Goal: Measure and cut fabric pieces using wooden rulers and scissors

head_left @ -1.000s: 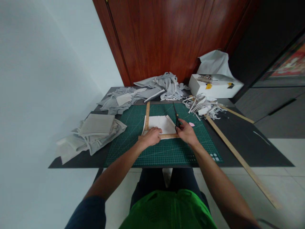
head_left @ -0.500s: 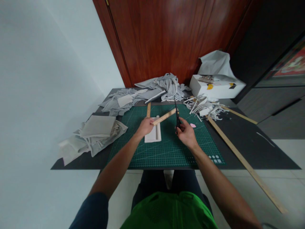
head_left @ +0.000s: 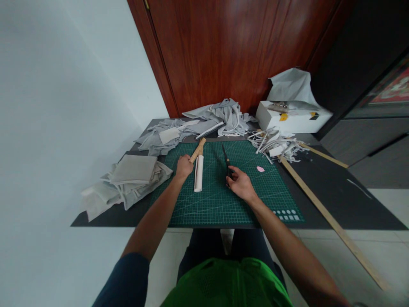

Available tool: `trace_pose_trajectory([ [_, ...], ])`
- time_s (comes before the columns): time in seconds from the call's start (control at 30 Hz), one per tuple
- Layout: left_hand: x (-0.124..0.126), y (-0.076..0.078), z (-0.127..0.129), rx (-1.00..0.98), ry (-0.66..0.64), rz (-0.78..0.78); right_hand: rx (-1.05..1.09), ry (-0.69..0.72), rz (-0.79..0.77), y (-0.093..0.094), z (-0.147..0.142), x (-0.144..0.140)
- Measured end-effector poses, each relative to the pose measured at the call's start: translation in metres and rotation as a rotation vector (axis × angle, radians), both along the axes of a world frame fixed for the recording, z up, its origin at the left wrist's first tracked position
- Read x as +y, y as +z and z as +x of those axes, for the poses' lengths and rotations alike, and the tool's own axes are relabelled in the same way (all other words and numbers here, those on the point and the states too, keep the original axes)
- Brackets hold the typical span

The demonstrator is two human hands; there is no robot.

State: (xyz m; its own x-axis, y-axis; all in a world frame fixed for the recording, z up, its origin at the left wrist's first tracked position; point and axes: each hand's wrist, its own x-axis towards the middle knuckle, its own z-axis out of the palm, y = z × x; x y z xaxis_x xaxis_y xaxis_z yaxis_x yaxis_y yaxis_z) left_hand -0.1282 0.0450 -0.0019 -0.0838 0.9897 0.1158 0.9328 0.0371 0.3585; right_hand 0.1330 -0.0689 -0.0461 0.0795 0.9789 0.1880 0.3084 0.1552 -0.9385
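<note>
A dark red-brown wooden door rises behind a black tabletop, and a pale wall runs along the left. Most of the tabletop's middle is covered by a green gridded cutting mat. Off the mat's left edge lies a heap of folded grey fabric pieces; across the far edge sprawls a rumpled pile of grey cloth, and to the far right stands a white cardboard box with crumpled white paper behind it. A long pale wooden strip lies slanting along the mat's right side and juts out past the table's near edge. Between the box and the mat sits a tangle of thin white fabric offcuts. On the mat, the left hand is closed around a short light-wood ruler, which slants away toward the far cloth pile; just beside it, on the mat, lies a narrow folded white fabric piece. The right hand grips the handles of black scissors, whose blades point away over bare mat, apart from the white fabric. A small pink chip lies on the mat right of the scissors.
</note>
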Motion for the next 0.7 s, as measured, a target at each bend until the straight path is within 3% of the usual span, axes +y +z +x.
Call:
trace_pose_trajectory([
  [0.17,-0.014,0.001,0.004,0.132,-0.021,0.082,0.035,-0.019,-0.063,0.000,0.001,0.000],
  [0.37,-0.030,0.005,0.021,0.136,-0.327,0.115,0.038,-0.021,-0.087,0.000,0.002,0.000],
  [0.7,-0.049,0.011,0.064,0.208,-0.551,0.107,0.075,-0.041,-0.040,0.005,-0.004,0.001],
])
